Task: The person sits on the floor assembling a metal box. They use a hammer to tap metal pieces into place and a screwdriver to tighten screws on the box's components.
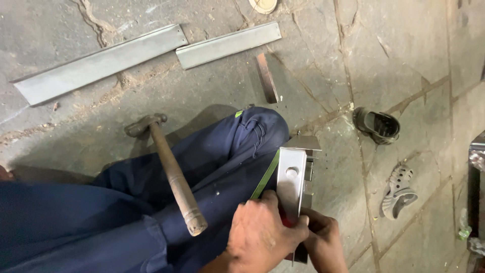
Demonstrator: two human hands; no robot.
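Observation:
A shiny folded sheet-metal piece [293,177] with a round knob on its face stands upright beside my knee in navy trousers [212,156]. My left hand [262,232] wraps its lower end from the left. From the right, my right hand [326,242] grips the same end lower down. Something small and red shows between my hands, too hidden to identify. A thin green strip [266,177] runs along the left edge of the piece. A hammer [174,174] with a worn wooden handle lies across my thigh, untouched, head resting toward the floor.
Two long grey metal strips [101,63] [227,44] lie on the cracked stone floor [404,60] ahead. A short rusty angle piece [268,78] stands near them. A dark shoe [378,125] and a grey sandal [399,192] lie at the right.

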